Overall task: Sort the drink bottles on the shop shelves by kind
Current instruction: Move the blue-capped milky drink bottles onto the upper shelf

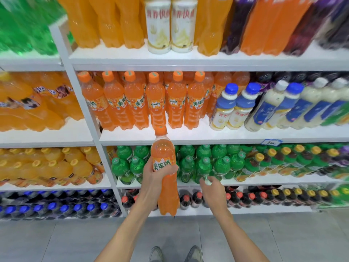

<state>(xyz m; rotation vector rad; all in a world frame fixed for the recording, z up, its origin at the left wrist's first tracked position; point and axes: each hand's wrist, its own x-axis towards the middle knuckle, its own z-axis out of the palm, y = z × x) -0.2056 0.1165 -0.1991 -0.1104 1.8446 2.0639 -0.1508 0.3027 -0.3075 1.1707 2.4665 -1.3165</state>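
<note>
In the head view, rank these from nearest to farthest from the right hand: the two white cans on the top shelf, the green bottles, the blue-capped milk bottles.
1. The green bottles, on the shelf just in front of the right hand.
2. The blue-capped milk bottles, one shelf up, slightly to the right.
3. The white cans, on the top shelf, up and to the left.

Green characters 美年达 cross the white band on the label of the orange soda bottle [163, 148] held up before the shelves. The same 美年达 faces out from the orange bottles [136, 103] lined along the middle shelf, two of them showing "MIRINDA" in Latin letters. Red 营养快线 marks the two white bottles [171, 25] on the top shelf and, partly readable, the blue-capped bottles [232, 110]. A blue price tag [272, 142] on the shelf edge reads 3.00
</note>
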